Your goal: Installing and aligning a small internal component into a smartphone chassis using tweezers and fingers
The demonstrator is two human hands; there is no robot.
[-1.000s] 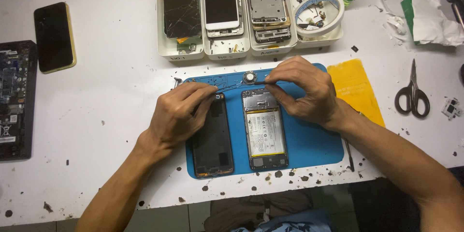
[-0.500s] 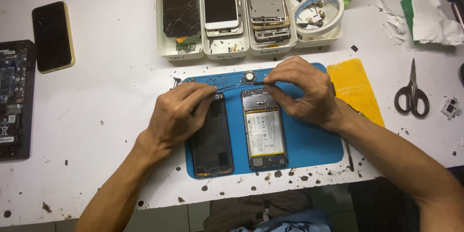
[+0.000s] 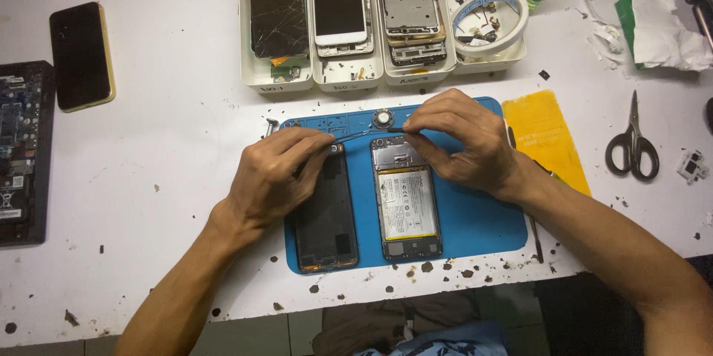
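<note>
Opened phone lies battery-up on the blue mat, back cover beside it. Left hand and right hand each pinch an end of a thin strip above both. Step: freeing the strip; next calls for steady, even tension. Parts trays beyond.

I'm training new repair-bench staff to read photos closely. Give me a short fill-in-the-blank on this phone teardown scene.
1. Both phone halves lie on a ____ work mat.
2. The opened phone, battery showing, lies nearer the ____ hand than the dark back cover.
3. The scissors lie on the white table beyond the ____ sheet.
4. The left hand and right hand pinch a thin ____ strip between them.

Missing words: blue; right; yellow; dark
</note>
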